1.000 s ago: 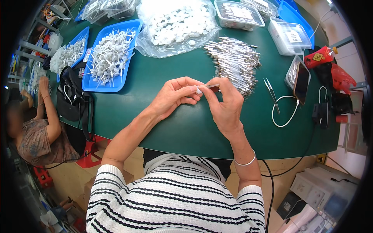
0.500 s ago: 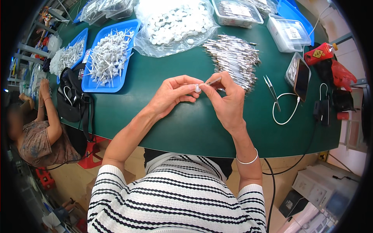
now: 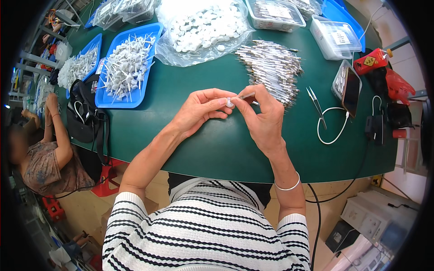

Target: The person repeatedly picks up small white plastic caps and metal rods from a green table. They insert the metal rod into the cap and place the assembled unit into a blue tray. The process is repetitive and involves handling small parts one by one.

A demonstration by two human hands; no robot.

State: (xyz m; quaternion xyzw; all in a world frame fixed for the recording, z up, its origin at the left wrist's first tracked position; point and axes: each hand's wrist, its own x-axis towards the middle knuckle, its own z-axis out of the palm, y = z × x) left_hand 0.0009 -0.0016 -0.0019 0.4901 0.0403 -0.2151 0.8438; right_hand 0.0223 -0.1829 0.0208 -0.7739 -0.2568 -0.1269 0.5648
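Note:
My left hand (image 3: 199, 111) pinches a small white plastic piece (image 3: 229, 103) between thumb and fingertips. Right beside it, my right hand (image 3: 264, 118) is closed with a thin silver metal rod (image 3: 247, 95) between its fingers, and its thumb and fingertip meet the white piece. How the two parts join is too small to make out. Beyond my right hand lies a spread pile of thin metal rods (image 3: 273, 67). A clear bag (image 3: 178, 55) of white plastic pieces (image 3: 205, 29) sits at the far middle. Left of it, a blue tray (image 3: 129, 104) holds white pieces with rods in them.
Tweezers (image 3: 317, 106), a white cable (image 3: 318, 131) and a phone (image 3: 351, 95) on a clear box lie to the right. Clear lidded boxes (image 3: 337, 38) stand farther back. A black bag (image 3: 81, 113) is at the left, near a co-worker (image 3: 49, 158). A red bottle (image 3: 373, 62) stands far right.
My right hand has shifted very slightly, still at the white piece. The left hand stays nearly where it was, holding the same piece.

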